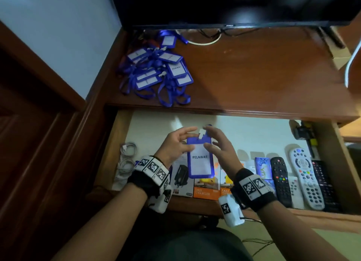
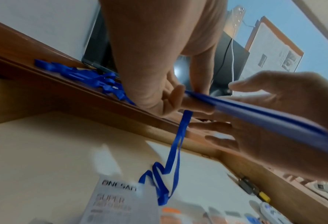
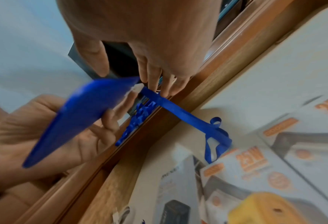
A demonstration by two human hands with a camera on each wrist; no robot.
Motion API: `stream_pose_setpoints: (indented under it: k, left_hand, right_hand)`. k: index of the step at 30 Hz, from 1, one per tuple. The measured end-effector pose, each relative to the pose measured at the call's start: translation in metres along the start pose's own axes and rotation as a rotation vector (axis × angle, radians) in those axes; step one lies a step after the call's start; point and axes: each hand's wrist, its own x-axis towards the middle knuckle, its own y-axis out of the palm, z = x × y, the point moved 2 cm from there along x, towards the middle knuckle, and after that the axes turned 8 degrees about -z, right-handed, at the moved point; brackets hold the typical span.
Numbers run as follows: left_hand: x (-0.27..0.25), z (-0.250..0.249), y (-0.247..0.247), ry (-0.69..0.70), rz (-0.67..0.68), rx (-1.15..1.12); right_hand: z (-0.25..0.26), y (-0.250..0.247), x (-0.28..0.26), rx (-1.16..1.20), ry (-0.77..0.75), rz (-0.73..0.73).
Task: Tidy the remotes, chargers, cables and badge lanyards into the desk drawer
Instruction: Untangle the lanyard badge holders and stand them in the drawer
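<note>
1. Over the open wooden desk drawer (image 1: 330, 163), approx centre of the head view: the blue plastic badge holder with its white "PELAWAT" card (image 1: 200, 159) is held flat, long axis 12–6 o'clock, clip end at 12.
2. L to R: white coiled cables (image 1: 127, 159) at the drawer's 9 o'clock side; left hand (image 1: 175, 145) at the badge's 9–10 o'clock edge; right hand (image 1: 218, 145) at its 2–3 o'clock edge; boxed chargers (image 1: 205, 188) under the badge; remotes (image 1: 304, 178) at 3 o'clock.
3. Grip, L hand: fingers loosely curled, thumb and fingertips pinching the badge's edge; other fingers splayed.
4. Grip, R hand: fingers mostly straight, tips resting near the clip end and strap; whether it truly pinches, can't tell.
5. Key relation, my read: the blue ribbon lanyard strap (image 2: 175, 153) hangs from the 12 o'clock clip end down to the charger boxes, so R hand is nearer for gathering it.
6. View diffs: only the wrist cams show the strap dangling; head cam hides it behind badge. Head cam alone shows the pile of blue badge lanyards (image 1: 156, 69) on the desktop at 11 o'clock, not yet stowed.
</note>
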Motion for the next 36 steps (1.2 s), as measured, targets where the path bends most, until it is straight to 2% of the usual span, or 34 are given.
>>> stream_pose_setpoints:
  k: [3, 5, 9, 13, 16, 23, 29, 36]
  left_hand:
    - [-0.004, -0.015, -0.007, 0.050, 0.084, -0.053]
    - [-0.007, -0.022, -0.014, 0.092, 0.094, -0.084]
    - [-0.007, -0.033, -0.034, 0.154, 0.005, -0.206]
    - [-0.001, -0.044, -0.052, 0.171, -0.089, -0.324]
    - [0.008, -0.050, -0.064, 0.170, -0.124, -0.305]
    - [0.020, -0.063, -0.094, 0.143, -0.033, 0.081]
    - [0.033, -0.074, -0.108, 0.160, -0.007, 0.388]
    - [0.029, -0.088, -0.109, 0.267, 0.000, 0.642]
  right_hand:
    - [0.014, 0.010, 0.000, 0.131, 0.033, -0.038]
    - [0.024, 0.021, -0.001, 0.215, 0.049, -0.048]
    - [0.039, 0.043, -0.004, 0.307, 0.079, -0.033]
    - [0.051, 0.053, -0.004, 0.239, 0.048, -0.023]
    - [0.061, 0.058, -0.002, 0.172, 0.025, -0.029]
    - [0.071, 0.049, 0.010, 0.034, 0.085, -0.060]
    - [0.076, 0.051, 0.021, 0.014, 0.058, -0.104]
    - [0.089, 0.048, 0.025, -0.002, -0.014, -0.132]
